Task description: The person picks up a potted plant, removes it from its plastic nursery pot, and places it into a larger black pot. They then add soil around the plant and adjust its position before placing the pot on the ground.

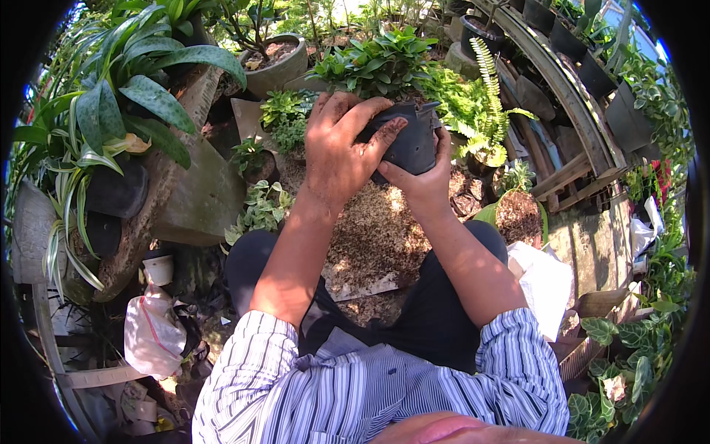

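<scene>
Both of my hands are on a black plastic grow bag (pixel 417 145), which tilts away from me in front of my knees. Bushy green leaves of a small plant (pixel 383 64) stick out past its far rim. My left hand (pixel 345 136) lies over the bag's upper left side, thumb pressed on the plastic and fingers reaching toward the rim. From the right and below, my right hand (pixel 424 177) cups the bag, with the thumb along its near edge. Soil clings to my left fingers and thumb. Underneath is a spread of loose brown potting mix (pixel 371 238).
Small potted plants and a bright green fern (pixel 488 111) ring the mix. A concrete block (pixel 199 191) stands left beneath a rough plank (pixel 161 211) bearing pots. At right are a wooden rack (pixel 599 127), a container of brown mix (pixel 518 216) and a white sack (pixel 541 283).
</scene>
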